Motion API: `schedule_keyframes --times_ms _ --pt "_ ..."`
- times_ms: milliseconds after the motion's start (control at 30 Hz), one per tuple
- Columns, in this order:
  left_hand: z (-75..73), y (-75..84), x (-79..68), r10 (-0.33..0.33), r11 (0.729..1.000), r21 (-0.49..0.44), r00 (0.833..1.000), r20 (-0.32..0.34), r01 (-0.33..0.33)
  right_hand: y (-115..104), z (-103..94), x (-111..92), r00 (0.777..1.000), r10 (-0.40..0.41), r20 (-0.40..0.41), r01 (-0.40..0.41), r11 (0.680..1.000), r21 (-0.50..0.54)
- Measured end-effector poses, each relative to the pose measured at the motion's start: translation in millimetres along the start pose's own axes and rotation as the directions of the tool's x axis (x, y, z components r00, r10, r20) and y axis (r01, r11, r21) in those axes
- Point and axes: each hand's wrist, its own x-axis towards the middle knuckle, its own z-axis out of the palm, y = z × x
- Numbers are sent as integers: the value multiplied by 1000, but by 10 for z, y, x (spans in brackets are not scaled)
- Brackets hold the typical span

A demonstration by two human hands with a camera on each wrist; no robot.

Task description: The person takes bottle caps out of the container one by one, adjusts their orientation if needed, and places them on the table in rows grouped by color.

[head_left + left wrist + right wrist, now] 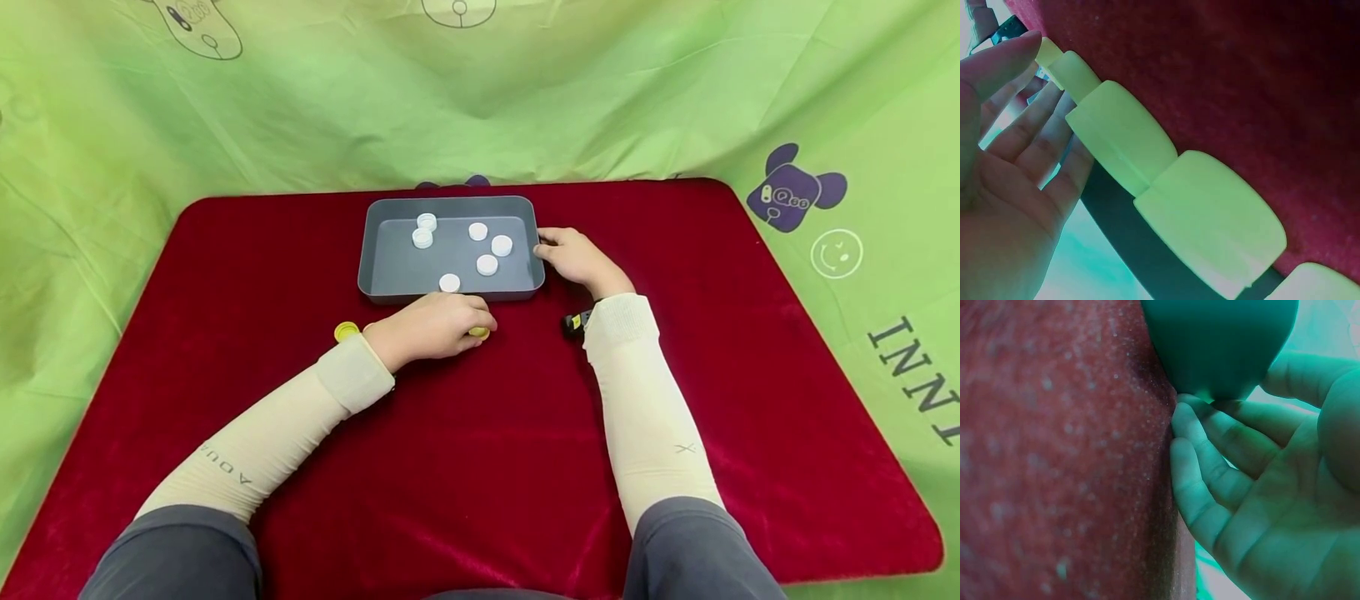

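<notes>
A grey rectangular tray (450,297) stands toward the back, with several white bottle caps (487,265) inside. My right hand (573,254) grips its right end; in the right wrist view the thumb lies at the tray wall (1222,350) and the fingertips tuck in low by the cloth. Along the tray's front side, the left wrist view shows a row of yellow bottle caps (1210,219). My left hand (435,327) pinches the yellow cap (478,332) at the right end of this row between thumb and fingers. In the head view that hand covers most of the row.
A dark red cloth (480,467) covers the table. Near the left wrist, another yellow cap (347,331) shows at the row's left end. A small black device (576,323) sits at the right wrist. Green printed curtain (300,125) hangs behind and around the sides.
</notes>
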Motion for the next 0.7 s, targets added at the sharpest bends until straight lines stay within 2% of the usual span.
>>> schedule_keyframes --times_ms 700 --pt "-25 27 5 -11 999 31 1000 23 10 -18 -27 -47 1000 -27 0 27 1000 -14"
